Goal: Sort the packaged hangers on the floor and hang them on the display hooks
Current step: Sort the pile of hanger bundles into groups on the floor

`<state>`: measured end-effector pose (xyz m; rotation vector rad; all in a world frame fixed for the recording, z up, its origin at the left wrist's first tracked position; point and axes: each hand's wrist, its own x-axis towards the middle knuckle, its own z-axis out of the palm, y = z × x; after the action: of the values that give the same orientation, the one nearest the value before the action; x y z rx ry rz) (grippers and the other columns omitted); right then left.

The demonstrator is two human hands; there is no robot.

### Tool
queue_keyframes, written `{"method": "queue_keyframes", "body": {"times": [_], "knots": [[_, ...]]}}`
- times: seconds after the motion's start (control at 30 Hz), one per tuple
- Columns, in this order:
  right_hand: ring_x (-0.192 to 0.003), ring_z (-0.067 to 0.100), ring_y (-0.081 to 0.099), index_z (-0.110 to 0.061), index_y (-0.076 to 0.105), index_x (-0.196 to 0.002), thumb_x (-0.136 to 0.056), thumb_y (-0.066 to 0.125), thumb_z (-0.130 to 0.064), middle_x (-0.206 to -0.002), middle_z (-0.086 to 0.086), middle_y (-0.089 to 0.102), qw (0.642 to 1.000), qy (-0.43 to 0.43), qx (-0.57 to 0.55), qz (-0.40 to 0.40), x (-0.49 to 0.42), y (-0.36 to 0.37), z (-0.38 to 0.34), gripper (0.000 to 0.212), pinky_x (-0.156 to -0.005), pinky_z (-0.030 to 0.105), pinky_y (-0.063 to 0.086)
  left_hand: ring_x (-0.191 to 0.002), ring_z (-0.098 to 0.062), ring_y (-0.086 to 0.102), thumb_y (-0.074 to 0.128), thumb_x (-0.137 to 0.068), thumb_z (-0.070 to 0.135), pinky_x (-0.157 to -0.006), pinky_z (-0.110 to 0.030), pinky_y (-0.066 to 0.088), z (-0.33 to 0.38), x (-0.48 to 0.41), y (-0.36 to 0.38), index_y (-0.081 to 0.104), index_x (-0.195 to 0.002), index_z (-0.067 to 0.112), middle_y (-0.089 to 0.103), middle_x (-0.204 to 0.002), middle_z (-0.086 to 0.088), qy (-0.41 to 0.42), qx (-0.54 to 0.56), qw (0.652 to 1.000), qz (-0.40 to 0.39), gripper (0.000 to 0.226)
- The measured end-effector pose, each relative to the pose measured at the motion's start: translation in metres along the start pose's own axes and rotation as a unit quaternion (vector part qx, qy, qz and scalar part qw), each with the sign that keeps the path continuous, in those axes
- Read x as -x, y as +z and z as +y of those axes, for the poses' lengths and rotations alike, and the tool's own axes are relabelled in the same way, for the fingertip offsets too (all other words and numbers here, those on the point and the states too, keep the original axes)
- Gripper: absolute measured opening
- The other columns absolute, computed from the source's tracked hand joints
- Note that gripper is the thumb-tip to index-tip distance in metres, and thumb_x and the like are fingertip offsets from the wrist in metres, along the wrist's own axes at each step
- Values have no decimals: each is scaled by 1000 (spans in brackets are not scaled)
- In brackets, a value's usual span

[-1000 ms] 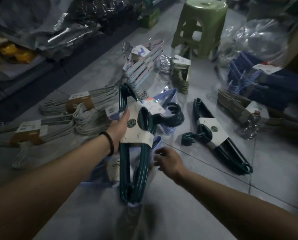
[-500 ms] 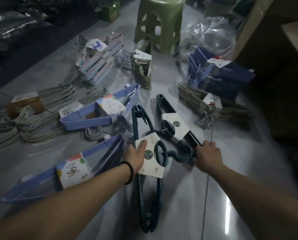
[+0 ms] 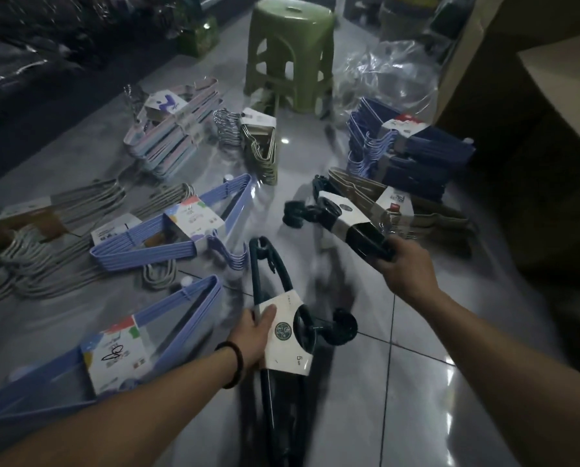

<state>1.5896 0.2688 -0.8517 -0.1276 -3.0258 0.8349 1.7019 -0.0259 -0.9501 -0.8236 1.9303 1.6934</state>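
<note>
My left hand (image 3: 253,335) grips a pack of dark green hangers (image 3: 283,335) by its white card sleeve, low over the tiled floor. My right hand (image 3: 405,262) is shut on one end of a second dark green hanger pack (image 3: 344,217), which is lifted off the floor with its hooks pointing left. Lilac hanger packs lie on the floor at left (image 3: 180,230) and near left (image 3: 120,345). Grey hanger packs (image 3: 46,237) lie at the far left. Pastel (image 3: 174,129), olive (image 3: 261,146), navy (image 3: 413,146) and tan (image 3: 396,203) packs lie farther off.
A green plastic stool (image 3: 292,55) stands at the back centre. Crumpled clear plastic wrap (image 3: 389,75) lies to its right. A cardboard box (image 3: 558,82) and dark shelving close off the right side. Dark bagged goods (image 3: 29,62) line the left.
My right hand has closed on the second green pack and lifted it off the floor, up and to the right. My left hand still holds the first pack, drawn slightly nearer to me.
</note>
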Motion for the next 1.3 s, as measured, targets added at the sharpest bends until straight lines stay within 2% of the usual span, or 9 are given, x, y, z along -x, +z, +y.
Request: {"method": "queue_keyframes", "body": {"times": [0.17,0.27,0.47,0.57,0.73,0.9,1.07,1.2,1.3], "knots": [[-83,24,71,-31,69,-105,-90,80,-33,-99,-4,68,969,42,-244,-10,13,-18,-33,19,-70,50,65,-91,-24,72,55,-102,44,-74,-39,62,33,3,5,62,-117,17,75,-104,-6,-22,-110,992,-63,31],[-84,26,72,-34,68,-100,-92,78,-33,-101,3,70,953,29,-300,-9,27,-16,-50,14,-69,48,65,-91,-25,68,52,-86,64,-85,-43,60,73,-1,5,64,-112,19,70,-105,-6,69,-265,962,-4,54],[-95,5,56,-25,72,-100,-85,80,-43,-108,-8,58,985,-44,-161,46,60,8,-66,24,-73,18,50,-112,-30,67,65,-75,77,-90,-47,61,211,41,-23,54,-137,18,63,-127,-8,202,245,948,-22,86],[-99,2,53,-26,70,-91,-81,86,-38,-109,-11,55,980,-21,-197,35,75,21,-81,22,-74,15,45,-105,-30,71,81,-74,62,-86,-44,62,224,48,-46,59,-127,11,72,-117,-10,195,298,934,-16,77],[-97,14,64,-23,72,-91,-75,89,-47,-108,-4,63,960,-14,-276,-32,88,38,-88,33,-78,33,61,-91,-16,70,90,-72,47,-81,-34,61,203,55,-63,58,-117,25,71,-106,0,297,165,935,100,60],[-89,37,75,-13,68,-123,-62,92,-59,-105,19,75,844,28,-485,-230,95,13,-83,80,-79,49,60,-96,-10,72,88,-79,27,-79,-29,62,209,64,-76,61,-122,35,72,-113,9,433,47,897,76,52],[-102,22,76,-32,55,-135,-69,93,-36,-116,3,75,899,-71,-265,-340,91,-7,-87,77,-92,47,62,-84,-11,74,81,-86,32,-72,-42,65,211,63,-57,69,-115,32,74,-101,10,439,-64,892,87,32],[-90,27,79,-32,55,-127,-69,94,-33,-105,8,79,903,18,-337,-267,98,15,-110,71,-83,50,65,-78,-4,72,74,-91,18,-74,-33,65,196,65,-11,72,-113,33,74,-96,13,480,-174,856,79,27],[-92,28,78,-26,58,-126,-77,89,-19,-106,9,77,888,46,-407,-209,108,34,-108,58,-82,49,65,-84,1,71,74,-89,13,-81,-23,62,187,63,4,74,-118,30,75,-101,13,446,-150,882,8,34]]}}
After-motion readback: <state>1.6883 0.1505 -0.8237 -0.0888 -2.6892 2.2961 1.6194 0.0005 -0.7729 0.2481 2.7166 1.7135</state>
